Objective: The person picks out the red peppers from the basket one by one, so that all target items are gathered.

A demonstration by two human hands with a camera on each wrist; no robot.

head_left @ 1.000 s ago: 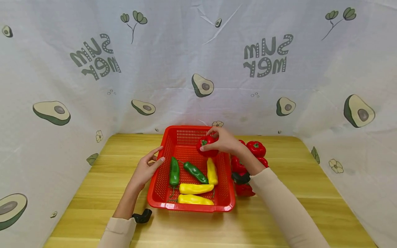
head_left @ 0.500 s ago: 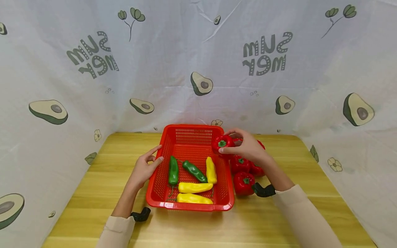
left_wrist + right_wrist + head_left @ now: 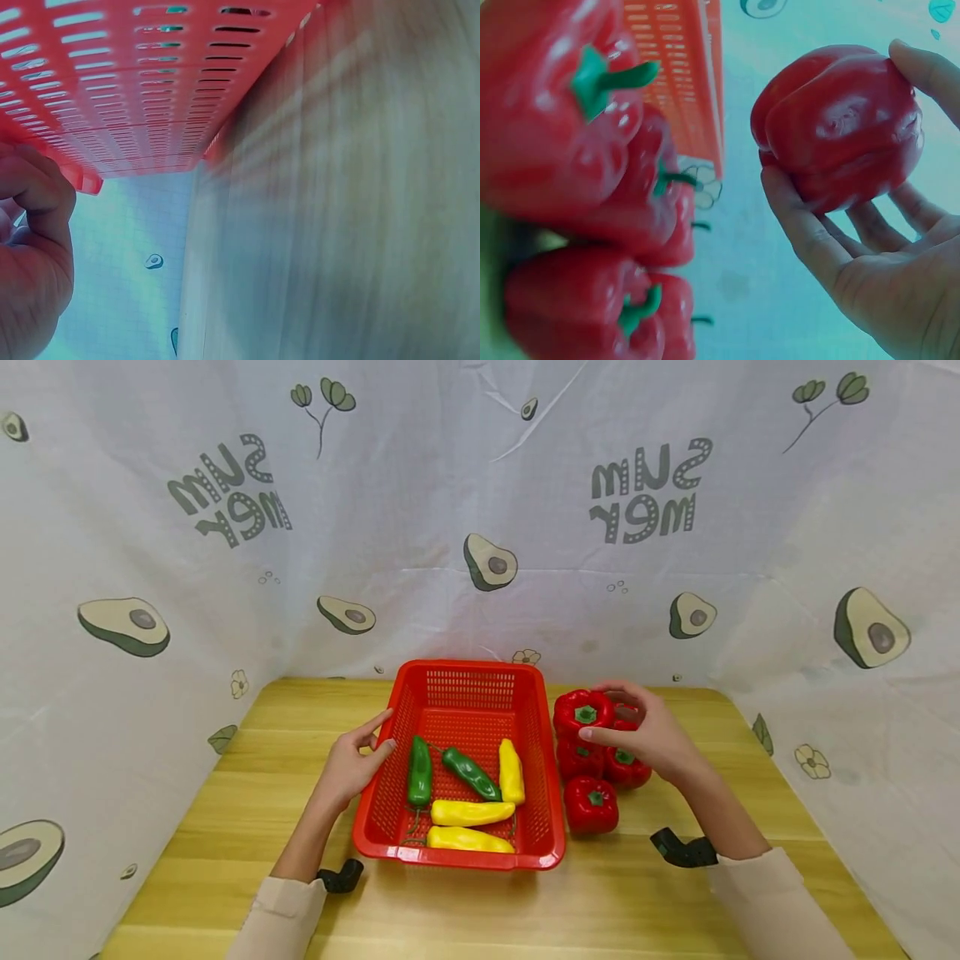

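Note:
My right hand point(image 3: 648, 739) pinches a red bell pepper point(image 3: 582, 713) between thumb and fingers, right of the basket. In the right wrist view this bell pepper point(image 3: 840, 127) hangs apart from the other peppers. Below it sit several more red bell peppers point(image 3: 592, 804) in a cluster, with part of the group hidden by my hand. My left hand point(image 3: 351, 767) holds the left rim of a red plastic basket point(image 3: 551, 777), thumb over the edge. Inside the basket lie two green long peppers point(image 3: 421, 772) and three yellow long peppers point(image 3: 472, 814).
The basket stands on a wooden table point(image 3: 240, 810). A pale cloth point(image 3: 420, 510) printed with avocados hangs behind the table and along its sides. Black camera mounts point(image 3: 684, 848) are strapped to both wrists.
My right hand has carried the red bell pepper from over the basket, across its right rim, to above the other bell peppers. My left hand has stayed at the basket's left rim.

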